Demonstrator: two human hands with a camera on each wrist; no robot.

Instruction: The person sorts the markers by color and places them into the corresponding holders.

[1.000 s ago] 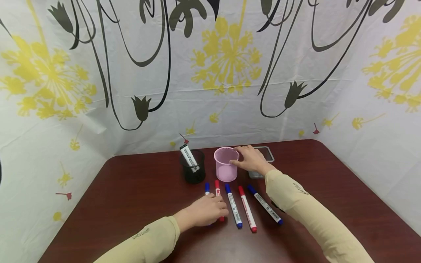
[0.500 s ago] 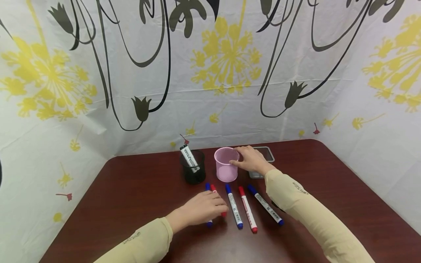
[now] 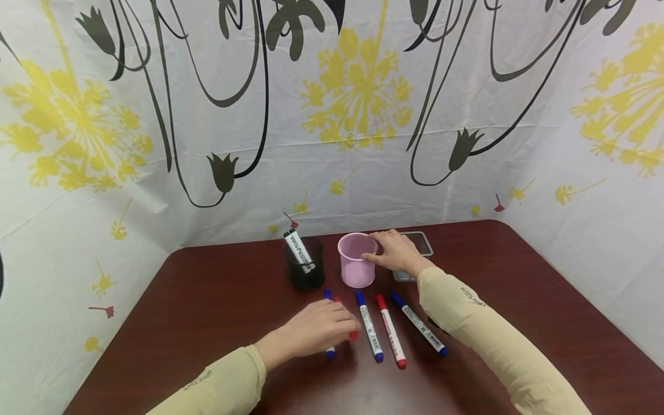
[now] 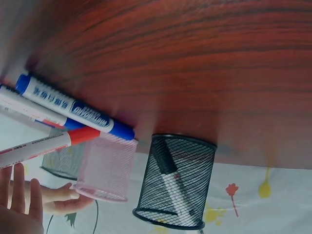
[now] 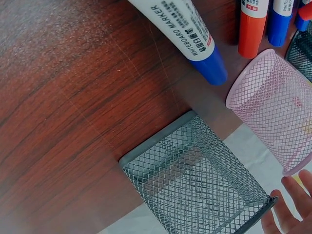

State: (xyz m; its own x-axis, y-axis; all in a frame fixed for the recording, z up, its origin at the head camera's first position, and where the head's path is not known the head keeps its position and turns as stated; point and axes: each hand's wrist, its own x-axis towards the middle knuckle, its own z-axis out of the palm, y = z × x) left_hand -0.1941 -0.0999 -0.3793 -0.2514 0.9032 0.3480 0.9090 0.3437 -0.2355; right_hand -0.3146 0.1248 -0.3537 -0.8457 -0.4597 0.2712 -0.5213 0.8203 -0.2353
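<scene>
My left hand pinches a red whiteboard marker, raised a little off the table in the left wrist view. Its white barrel is mostly covered by the hand in the head view. Under that hand lies a blue marker, partly hidden. At the back of the table, my right hand holds the rim of a pink mesh pen cup, thumb toward the front and fingers at the far side. The cup stands upright; no pen shows in it.
Left of the pink cup stands a black mesh cup with a black marker leaning in it. A grey mesh holder is behind the right hand. Blue and red markers and another blue one lie in front.
My left hand has drawn slightly left and lifted the red marker, which has tilted and left its place in the row. My right hand stays on the pink cup.
</scene>
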